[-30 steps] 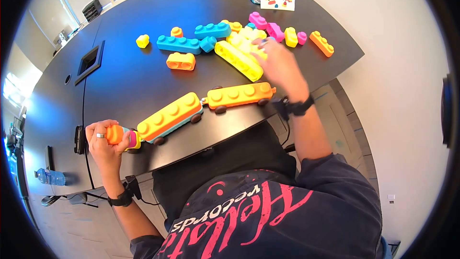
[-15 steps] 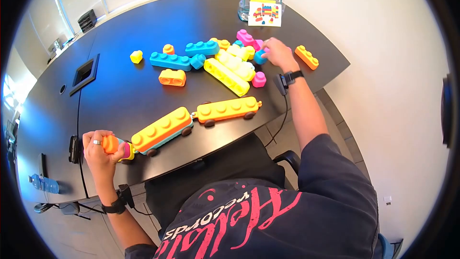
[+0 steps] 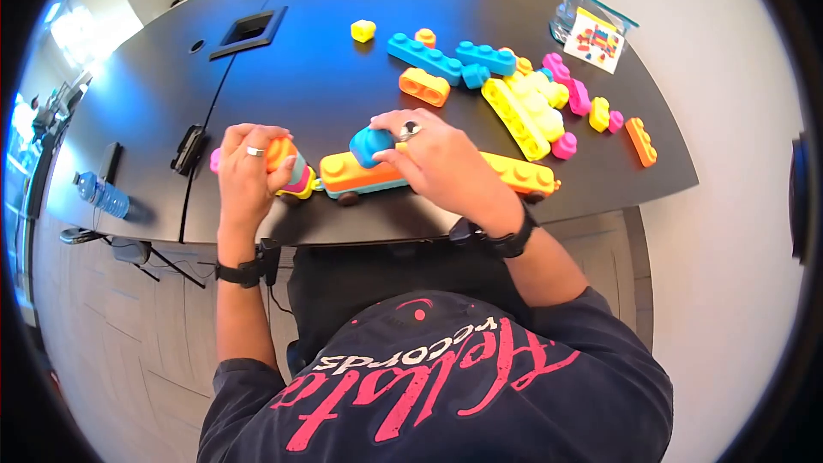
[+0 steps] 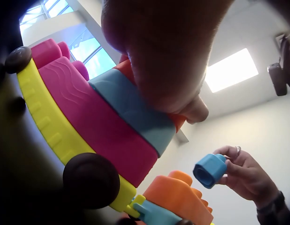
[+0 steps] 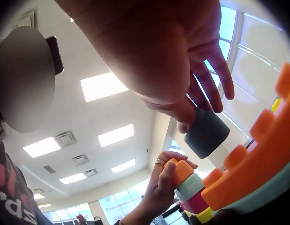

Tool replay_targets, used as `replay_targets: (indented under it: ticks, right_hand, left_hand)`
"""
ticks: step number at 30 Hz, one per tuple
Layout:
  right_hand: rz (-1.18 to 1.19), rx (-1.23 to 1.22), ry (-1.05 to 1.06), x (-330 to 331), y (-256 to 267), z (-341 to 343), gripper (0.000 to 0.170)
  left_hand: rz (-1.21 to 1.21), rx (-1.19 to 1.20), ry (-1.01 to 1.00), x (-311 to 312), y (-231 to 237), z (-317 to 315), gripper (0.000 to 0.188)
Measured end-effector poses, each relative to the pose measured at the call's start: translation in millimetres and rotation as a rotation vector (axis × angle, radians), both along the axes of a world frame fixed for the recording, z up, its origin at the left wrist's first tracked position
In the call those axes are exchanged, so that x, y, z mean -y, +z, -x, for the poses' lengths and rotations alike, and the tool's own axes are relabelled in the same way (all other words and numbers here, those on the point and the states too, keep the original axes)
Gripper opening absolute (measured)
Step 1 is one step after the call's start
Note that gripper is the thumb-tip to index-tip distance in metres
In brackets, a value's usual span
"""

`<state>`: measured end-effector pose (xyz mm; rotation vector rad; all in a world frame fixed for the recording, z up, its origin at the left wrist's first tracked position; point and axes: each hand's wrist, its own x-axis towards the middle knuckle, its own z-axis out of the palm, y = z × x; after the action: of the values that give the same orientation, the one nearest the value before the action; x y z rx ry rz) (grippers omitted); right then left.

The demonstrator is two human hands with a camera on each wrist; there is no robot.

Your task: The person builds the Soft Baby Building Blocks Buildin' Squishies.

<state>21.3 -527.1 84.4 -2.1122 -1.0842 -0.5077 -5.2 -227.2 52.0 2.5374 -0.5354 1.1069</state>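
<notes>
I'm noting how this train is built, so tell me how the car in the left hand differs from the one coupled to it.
The held car stacks magenta, light blue and orange on a yellow base; the coupled car has a long orange brick on a light blue base. The held car is shorter end to end than the coupled car. The left hand has its grip on the held car, not the coupled car. Both have dark wheels.

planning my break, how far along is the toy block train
Partly built. The yellow plastic wheeled base already carries pink, light-blue and orange blocks, hitched to a long orange-topped wheeled car. The left hand grips that stack; the right hand holds a small blue plastic block, not yet attached. Loose yellow plastic blocks and others lie beyond; how many belong is unclear.
</notes>
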Motion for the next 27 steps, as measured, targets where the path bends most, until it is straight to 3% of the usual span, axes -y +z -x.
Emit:
replay_targets:
  ticks: [7,11,15,22,24,27]
  right_hand:
    - [0.152,-0.027,0.012,-51,-4,-7,0.028]
    - [0.127,-0.046,-0.055,-62,-6,-4,0.027]
    - [0.199,0.051,-0.112,-71,-24,-2,0.034]
    - [0.141,-0.155,-0.040,-63,-42,-8,0.041]
    - [0.159,-0.126,-0.048,-63,-46,-7,0.045]
    - [0.231,0.112,-0.071,-65,-69,-14,0.050]
  left_hand:
    - [-0.021,0.019,0.001,-2,-2,-2,0.028]
    - [0.007,0.019,0.009,2,-3,-4,0.027]
    - [0.010,0.014,0.025,1,-4,-4,0.028]
    - [0.035,0.012,-0.009,2,-3,-3,0.027]
    - [0.052,-0.015,0.028,3,-2,-2,0.028]
    - [0.027,-0.054,0.046,1,-2,-2,0.025]
